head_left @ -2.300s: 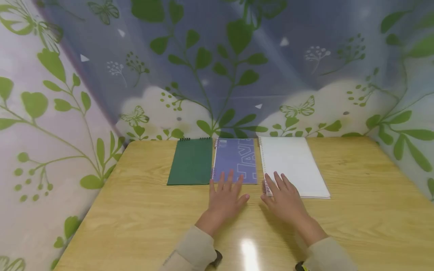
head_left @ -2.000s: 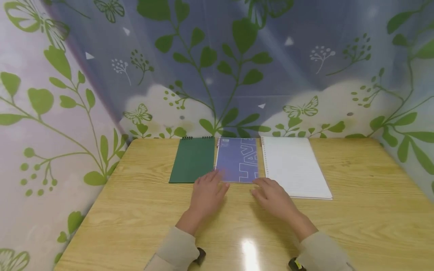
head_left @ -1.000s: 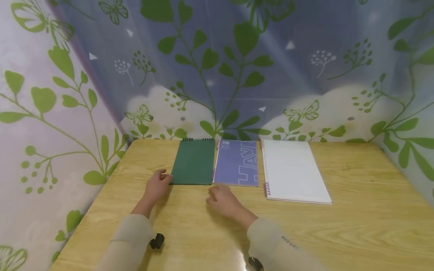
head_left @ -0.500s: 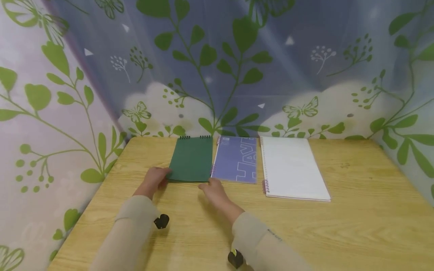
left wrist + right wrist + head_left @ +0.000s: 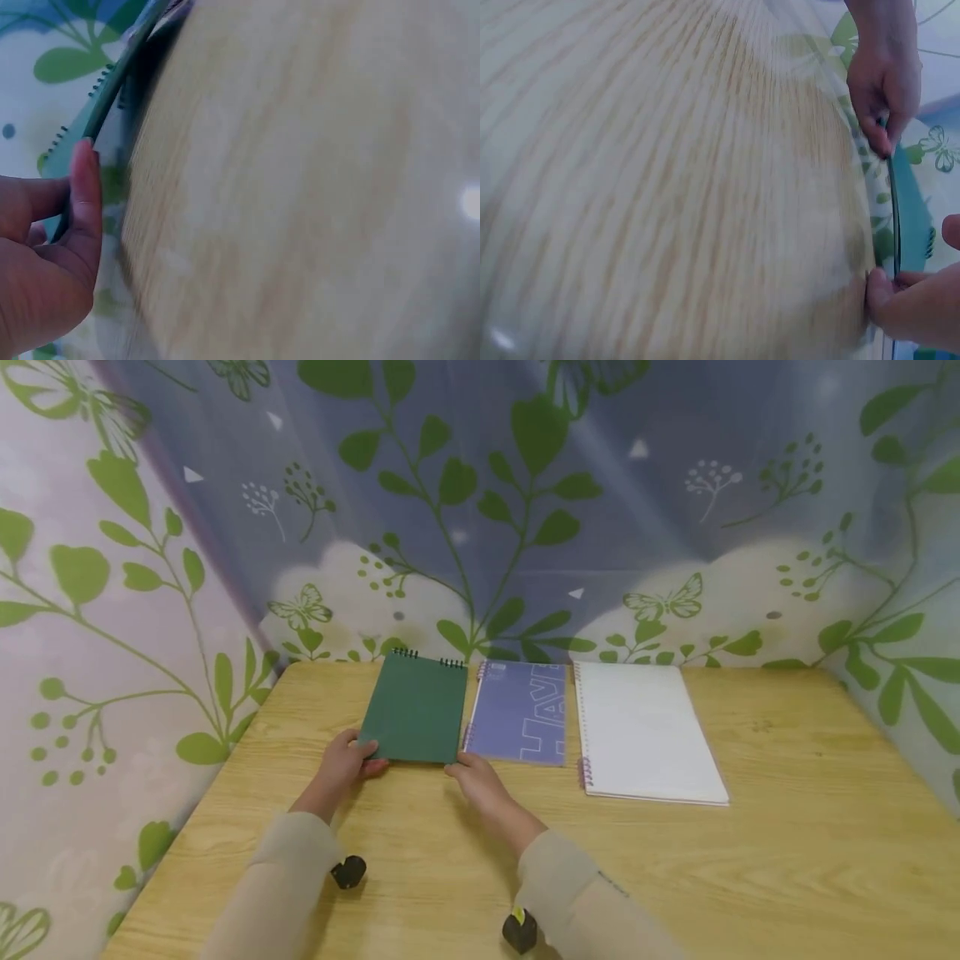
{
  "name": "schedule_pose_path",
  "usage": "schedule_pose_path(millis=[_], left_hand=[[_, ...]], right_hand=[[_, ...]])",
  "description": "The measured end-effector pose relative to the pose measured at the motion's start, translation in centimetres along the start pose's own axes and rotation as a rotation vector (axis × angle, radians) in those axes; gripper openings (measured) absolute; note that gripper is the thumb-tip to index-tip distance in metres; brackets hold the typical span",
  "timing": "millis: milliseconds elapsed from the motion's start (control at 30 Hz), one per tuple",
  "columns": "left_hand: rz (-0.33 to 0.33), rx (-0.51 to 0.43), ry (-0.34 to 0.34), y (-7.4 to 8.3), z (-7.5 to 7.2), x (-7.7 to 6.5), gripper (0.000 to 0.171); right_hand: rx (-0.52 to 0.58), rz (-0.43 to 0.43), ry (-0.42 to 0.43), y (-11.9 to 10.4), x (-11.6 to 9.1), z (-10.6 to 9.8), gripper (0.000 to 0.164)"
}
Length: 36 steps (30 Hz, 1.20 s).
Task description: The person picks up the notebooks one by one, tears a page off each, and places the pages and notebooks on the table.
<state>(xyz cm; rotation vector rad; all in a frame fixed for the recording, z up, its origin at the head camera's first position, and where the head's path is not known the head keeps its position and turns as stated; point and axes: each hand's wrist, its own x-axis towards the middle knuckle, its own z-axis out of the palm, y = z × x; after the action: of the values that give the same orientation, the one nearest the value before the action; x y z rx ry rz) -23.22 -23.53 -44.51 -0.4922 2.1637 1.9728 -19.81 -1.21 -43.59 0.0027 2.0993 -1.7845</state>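
Observation:
A green spiral notebook [image 5: 416,710], bound with black rings along its far edge, is raised off the table. At its near left corner my left hand [image 5: 347,770] pinches it, thumb on top and fingers beneath. My right hand [image 5: 483,789] holds the near right corner. The left wrist view has the left hand [image 5: 56,255] gripping the edge of the green notebook [image 5: 105,97], seen nearly side-on. Both hands appear in the right wrist view: the right hand [image 5: 922,304] pinches the near edge, and the left hand [image 5: 885,86] grips the other corner.
A purple notebook [image 5: 517,710] with outlined lettering lies just right of the green one. Further right lies a larger white spiral notebook [image 5: 648,735]. All are on a wooden table [image 5: 810,827], whose far edge meets a leaf-patterned cloth [image 5: 480,527].
Both hands have moved left from the purple and white notebooks to the green one's near corners. They have taken hold of it, and it has lifted and shifted slightly left.

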Motion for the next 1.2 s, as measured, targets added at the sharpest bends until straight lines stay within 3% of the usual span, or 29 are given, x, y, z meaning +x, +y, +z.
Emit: schedule_pose_path(millis=[167, 300, 467, 633, 833, 1000, 1100, 1200], left_hand=[[0.069, -0.014, 0.019, -0.2, -1.6, -2.1, 0.037], [0.077, -0.027, -0.024, -0.2, -2.3, -4.5, 0.033], [0.066, 0.032, -0.063, -0.7, -2.3, -7.8, 0.033], [0.009, 0.069, -0.035, -2.1, -2.4, -10.5, 0.031], [-0.082, 0.181, 0.033, -4.6, -2.5, -13.1, 0.026], [-0.076, 0.432, 0.063, -5.1, -2.3, -14.3, 0.036], [0.004, 0.683, 0.059, -4.6, -2.2, -14.8, 0.049], [0.097, 0.891, 0.071, -4.1, -2.3, -14.9, 0.056]], right_hand=[[0.009, -0.05, -0.064, 0.2, 0.2, -0.3, 0.056], [-0.022, -0.106, -0.099, 0.0, 0.0, -0.3, 0.063], [-0.122, -0.155, -0.08, -0.4, -1.1, 0.3, 0.076], [-0.241, -0.181, -0.057, 0.1, -3.1, 1.1, 0.083], [-0.402, -0.166, -0.121, 2.2, -5.2, 2.3, 0.083], [-0.603, -0.15, -0.118, 2.8, -5.7, 2.8, 0.084], [-0.693, -0.142, -0.141, 2.6, -6.0, 2.7, 0.086], [-0.701, -0.138, -0.177, 2.5, -6.2, 2.4, 0.087]])
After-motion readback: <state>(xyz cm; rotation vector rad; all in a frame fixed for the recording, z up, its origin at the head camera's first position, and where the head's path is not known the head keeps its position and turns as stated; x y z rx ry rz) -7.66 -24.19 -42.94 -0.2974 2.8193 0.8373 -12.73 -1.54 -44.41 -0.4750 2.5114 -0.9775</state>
